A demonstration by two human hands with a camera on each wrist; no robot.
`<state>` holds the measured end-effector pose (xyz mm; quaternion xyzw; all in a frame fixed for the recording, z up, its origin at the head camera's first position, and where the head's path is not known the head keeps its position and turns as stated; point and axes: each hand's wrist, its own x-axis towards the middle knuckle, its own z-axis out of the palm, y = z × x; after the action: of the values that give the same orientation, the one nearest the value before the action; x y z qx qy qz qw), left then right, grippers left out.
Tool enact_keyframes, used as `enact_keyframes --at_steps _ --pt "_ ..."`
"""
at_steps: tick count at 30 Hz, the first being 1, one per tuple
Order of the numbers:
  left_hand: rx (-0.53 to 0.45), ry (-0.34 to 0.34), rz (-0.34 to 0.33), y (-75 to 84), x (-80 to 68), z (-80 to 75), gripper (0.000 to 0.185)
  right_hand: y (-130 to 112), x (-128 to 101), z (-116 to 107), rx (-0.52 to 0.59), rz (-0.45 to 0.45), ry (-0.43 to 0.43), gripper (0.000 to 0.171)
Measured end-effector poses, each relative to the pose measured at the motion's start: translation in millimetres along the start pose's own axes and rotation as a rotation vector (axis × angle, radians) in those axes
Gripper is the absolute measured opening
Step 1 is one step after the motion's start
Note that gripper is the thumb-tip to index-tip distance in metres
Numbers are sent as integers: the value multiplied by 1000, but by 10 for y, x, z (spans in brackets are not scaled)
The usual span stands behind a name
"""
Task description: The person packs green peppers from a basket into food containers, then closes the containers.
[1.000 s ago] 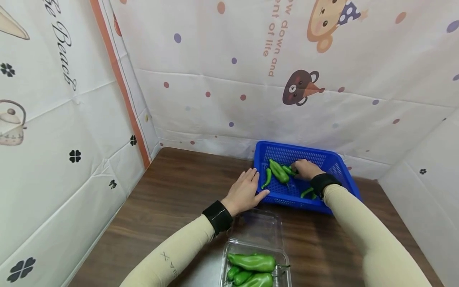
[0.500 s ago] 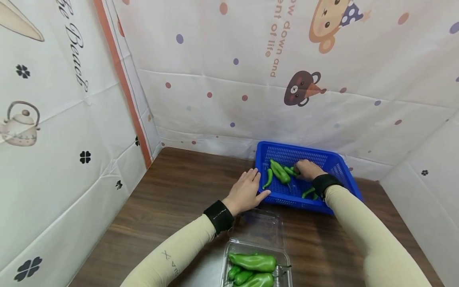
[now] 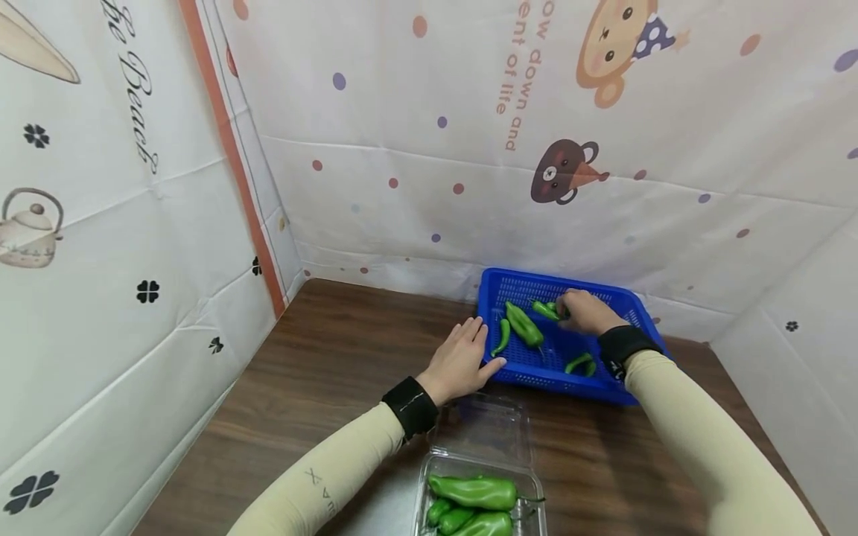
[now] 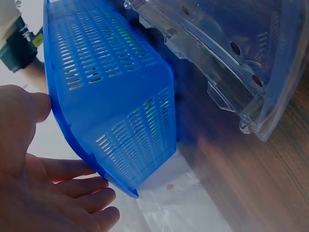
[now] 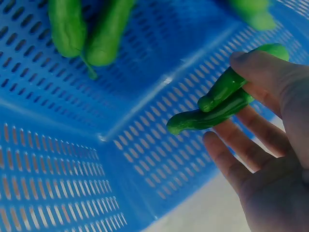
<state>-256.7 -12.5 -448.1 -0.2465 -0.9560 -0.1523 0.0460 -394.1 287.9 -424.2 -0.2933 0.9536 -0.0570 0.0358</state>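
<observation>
A blue slotted basket (image 3: 617,388) stands at the back right of the brown table. My right hand (image 3: 567,310) is inside it and pinches two small green peppers (image 3: 544,309) between thumb and fingers; the right wrist view shows these peppers (image 5: 212,108) in my right hand (image 5: 226,95), just above the basket wall (image 5: 58,159). My left hand (image 3: 477,347) rests with straight fingers against the basket's front left corner (image 4: 111,96). A larger pepper (image 3: 523,324) and two small ones (image 3: 500,336) (image 3: 578,362) lie on the basket floor.
A clear plastic clamshell box (image 3: 424,476) with several green peppers (image 3: 474,491) sits at the table's near edge, its open lid (image 3: 489,428) lying toward the basket. Patterned white sheets wall the table at left, back and right. Bare wood (image 3: 322,372) lies to the left.
My right hand has lifted the small peppers off the basket floor and moved slightly toward the back. The left hand has stayed at the basket's corner.
</observation>
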Motion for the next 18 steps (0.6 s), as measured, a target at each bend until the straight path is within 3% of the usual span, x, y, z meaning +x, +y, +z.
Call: enact_keyframes --at_steps 8,18 --pt "-4 16 2 7 -28 30 73 -134 -203 -188 32 -56 63 19" --pt "-70 51 37 -5 -129 50 81 -375 -478 -238 -8 -129 182 22"
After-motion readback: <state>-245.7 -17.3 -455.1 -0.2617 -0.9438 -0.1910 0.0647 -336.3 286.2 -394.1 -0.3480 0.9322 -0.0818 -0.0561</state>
